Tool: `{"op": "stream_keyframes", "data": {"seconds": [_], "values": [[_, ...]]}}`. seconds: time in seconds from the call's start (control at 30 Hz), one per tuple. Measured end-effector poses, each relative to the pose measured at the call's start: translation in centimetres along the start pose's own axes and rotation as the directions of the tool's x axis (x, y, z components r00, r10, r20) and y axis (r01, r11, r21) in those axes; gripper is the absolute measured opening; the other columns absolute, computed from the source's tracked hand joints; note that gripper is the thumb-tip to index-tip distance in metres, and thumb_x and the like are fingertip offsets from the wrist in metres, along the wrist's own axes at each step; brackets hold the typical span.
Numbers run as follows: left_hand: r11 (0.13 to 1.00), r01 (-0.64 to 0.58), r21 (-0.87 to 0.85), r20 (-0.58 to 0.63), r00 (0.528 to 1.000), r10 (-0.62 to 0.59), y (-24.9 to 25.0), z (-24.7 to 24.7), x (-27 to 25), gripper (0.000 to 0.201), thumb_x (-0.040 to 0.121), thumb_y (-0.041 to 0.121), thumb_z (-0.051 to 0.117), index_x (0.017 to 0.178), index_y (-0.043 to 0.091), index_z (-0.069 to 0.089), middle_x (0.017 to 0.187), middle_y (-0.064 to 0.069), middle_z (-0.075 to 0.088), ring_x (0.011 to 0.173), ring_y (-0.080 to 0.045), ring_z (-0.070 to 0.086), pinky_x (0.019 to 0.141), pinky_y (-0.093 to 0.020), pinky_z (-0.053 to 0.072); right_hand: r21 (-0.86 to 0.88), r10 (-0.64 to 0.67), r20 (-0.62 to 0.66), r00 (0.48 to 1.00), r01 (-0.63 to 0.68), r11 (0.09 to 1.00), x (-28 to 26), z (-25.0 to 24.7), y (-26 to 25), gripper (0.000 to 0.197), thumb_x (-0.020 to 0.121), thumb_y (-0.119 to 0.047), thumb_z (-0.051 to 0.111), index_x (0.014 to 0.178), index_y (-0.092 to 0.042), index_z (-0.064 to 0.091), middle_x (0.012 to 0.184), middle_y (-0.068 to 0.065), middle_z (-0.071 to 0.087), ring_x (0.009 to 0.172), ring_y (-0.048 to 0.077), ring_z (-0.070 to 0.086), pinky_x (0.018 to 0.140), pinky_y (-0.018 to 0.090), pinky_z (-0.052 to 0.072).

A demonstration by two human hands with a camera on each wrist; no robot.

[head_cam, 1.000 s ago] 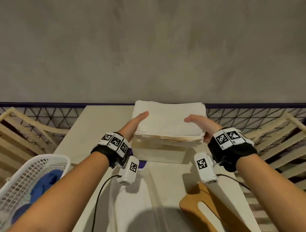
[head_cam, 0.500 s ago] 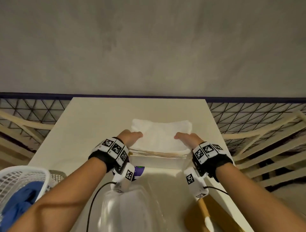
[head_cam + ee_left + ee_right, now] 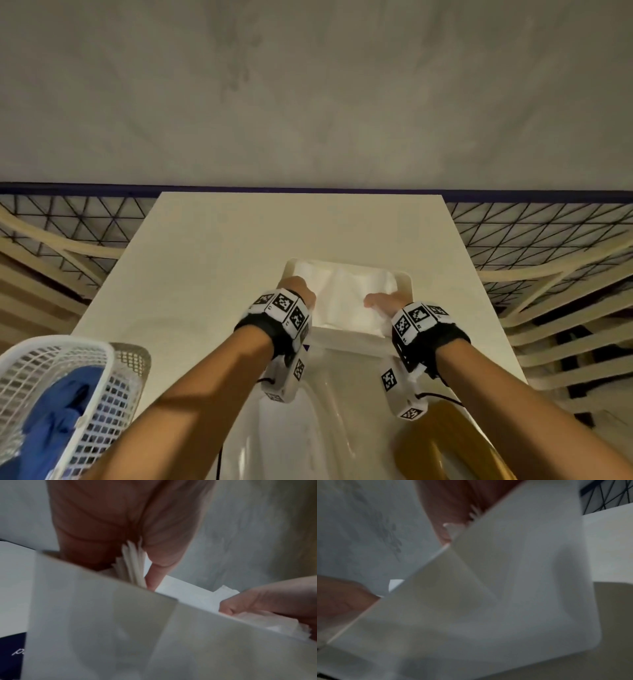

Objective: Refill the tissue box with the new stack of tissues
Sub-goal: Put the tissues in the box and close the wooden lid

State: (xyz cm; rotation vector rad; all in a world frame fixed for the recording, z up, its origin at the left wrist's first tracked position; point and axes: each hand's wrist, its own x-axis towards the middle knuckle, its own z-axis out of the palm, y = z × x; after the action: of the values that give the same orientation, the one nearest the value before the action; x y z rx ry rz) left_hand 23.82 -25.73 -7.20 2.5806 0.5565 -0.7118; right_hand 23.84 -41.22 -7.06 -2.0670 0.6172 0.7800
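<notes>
An open white tissue box (image 3: 349,339) stands at the middle of the white table (image 3: 239,240). The white tissue stack (image 3: 346,301) sits down inside it, its top about level with the rim. My left hand (image 3: 301,291) grips the stack's left end; in the left wrist view its thumb (image 3: 154,577) and fingers pinch the layered edge (image 3: 132,561) behind the box wall (image 3: 102,615). At the stack's right end my right hand (image 3: 380,301) grips with the thumb on top. The right wrist view is blurred and mostly filled by the box wall (image 3: 522,574).
A white laundry basket (image 3: 85,387) with blue cloth stands at the lower left. Clear plastic wrapping (image 3: 308,431) lies in front of the box, and a wooden lid with a slot (image 3: 442,445) is at the lower right. Slatted frames and mesh flank the table.
Both hands have lowered the tissue stack from above the box down into it. The stack's sagging edges have dropped below the rim.
</notes>
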Motion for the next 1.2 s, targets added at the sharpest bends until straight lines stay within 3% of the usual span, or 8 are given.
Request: {"op": "stream_keyframes", "data": {"seconds": [0.3, 0.4, 0.53, 0.67, 0.8, 0.9, 1.07, 1.2], "values": [[0.995, -0.095, -0.039, -0.163, 0.983, 0.088, -0.6, -1.6, -1.2, 0.049, 0.087, 0.025, 0.055, 0.128, 0.0, 0.043, 0.124, -0.016, 0.058, 0.112, -0.03, 0.057, 0.082, -0.03, 0.047, -0.301, -0.183, -0.092, 0.979, 0.148, 0.942, -2.3, -1.2, -0.5, 0.089, 0.085, -0.022, 0.061, 0.144, -0.004, -0.004, 0.149, 0.02, 0.021, 0.134, 0.032, 0.032, 0.106, 0.035, 0.033], [0.987, -0.155, 0.032, -0.262, 0.952, 0.158, -0.4, -2.3, -1.9, 0.041, 0.091, 0.019, 0.052, 0.128, 0.002, 0.044, 0.128, -0.016, 0.053, 0.115, -0.031, 0.054, 0.086, -0.034, 0.045, -0.591, -0.392, -0.095, 0.915, 0.265, 0.762, -3.4, -1.2, -0.5, 0.064, 0.089, -0.018, 0.053, 0.142, -0.009, 0.018, 0.145, 0.018, 0.018, 0.131, 0.033, 0.03, 0.102, 0.037, 0.038], [0.96, -0.225, 0.169, -0.141, 0.958, 0.25, 0.2, -1.3, -1.7, 0.03, 0.091, 0.009, 0.046, 0.115, 0.006, 0.062, 0.126, -0.011, 0.058, 0.114, -0.027, 0.056, 0.088, -0.029, 0.045, -0.722, -0.419, 0.087, 0.904, 0.347, 0.598, -2.9, -0.3, -0.1, 0.043, 0.091, -0.019, 0.048, 0.133, -0.017, 0.041, 0.138, 0.01, 0.029, 0.128, 0.028, 0.032, 0.102, 0.039, 0.04], [0.949, -0.22, 0.225, 0.091, 0.975, 0.204, 0.5, 0.2, -1.3, 0.024, 0.089, 0.021, 0.042, 0.077, 0.007, 0.057, 0.121, -0.01, 0.062, 0.11, -0.026, 0.058, 0.078, -0.025, 0.042, -0.721, -0.302, 0.129, 0.945, 0.299, 0.625, -1.4, 0.3, 0.4, 0.042, 0.091, -0.02, 0.05, 0.132, -0.02, 0.043, 0.138, 0.009, 0.035, 0.122, 0.03, 0.045, 0.1, 0.033, 0.041], [0.962, -0.215, 0.167, 0.124, 0.973, 0.195, 0.2, 0.5, -1.6, 0.03, 0.087, 0.021, 0.039, 0.099, 0.005, 0.062, 0.122, -0.013, 0.061, 0.1, -0.026, 0.057, 0.081, -0.029, 0.045, -0.717, -0.31, 0.131, 0.942, 0.306, 0.626, -0.6, 0.4, 0.7, 0.043, 0.092, -0.016, 0.046, 0.135, -0.019, 0.04, 0.14, 0.007, 0.035, 0.123, 0.026, 0.044, 0.1, 0.03, 0.038], [0.975, -0.222, -0.007, 0.064, 0.973, 0.222, -0.6, 0.1, -2.8, 0.04, 0.091, 0.02, 0.038, 0.123, 0.005, 0.056, 0.136, -0.007, 0.051, 0.123, -0.025, 0.049, 0.1, -0.029, 0.04, -0.695, -0.326, 0.109, 0.939, 0.307, 0.65, -1.0, 0.4, 0.7, 0.041, 0.091, -0.017, 0.045, 0.132, -0.018, 0.044, 0.14, 0.003, 0.037, 0.126, 0.024, 0.042, 0.105, 0.031, 0.038], [0.896, -0.304, -0.324, -0.123, 0.952, 0.279, -4.2, -1.1, -7.0, 0.03, 0.091, 0.021, 0.049, 0.119, 0.013, 0.059, 0.127, -0.005, 0.057, 0.116, -0.021, 0.054, 0.093, -0.024, 0.04, -0.614, -0.567, -0.052, 0.822, 0.421, 0.668, -4.1, -0.4, 1.5, 0.033, 0.092, -0.019, 0.046, 0.124, -0.012, 0.049, 0.132, 0.013, 0.043, 0.121, 0.03, 0.043, 0.099, 0.037, 0.041], [0.894, -0.229, -0.385, -0.077, 0.973, 0.215, -8.1, 0.2, -11.2, 0.026, 0.092, 0.024, 0.045, 0.11, 0.013, 0.061, 0.119, -0.006, 0.06, 0.112, -0.023, 0.057, 0.091, -0.026, 0.042, -0.519, -0.648, 0.052, 0.76, 0.575, 0.633, -8.8, 0.8, 2.9, 0.027, 0.091, -0.017, 0.048, 0.115, -0.01, 0.057, 0.116, 0.013, 0.054, 0.107, 0.026, 0.052, 0.088, 0.028, 0.04]]}}
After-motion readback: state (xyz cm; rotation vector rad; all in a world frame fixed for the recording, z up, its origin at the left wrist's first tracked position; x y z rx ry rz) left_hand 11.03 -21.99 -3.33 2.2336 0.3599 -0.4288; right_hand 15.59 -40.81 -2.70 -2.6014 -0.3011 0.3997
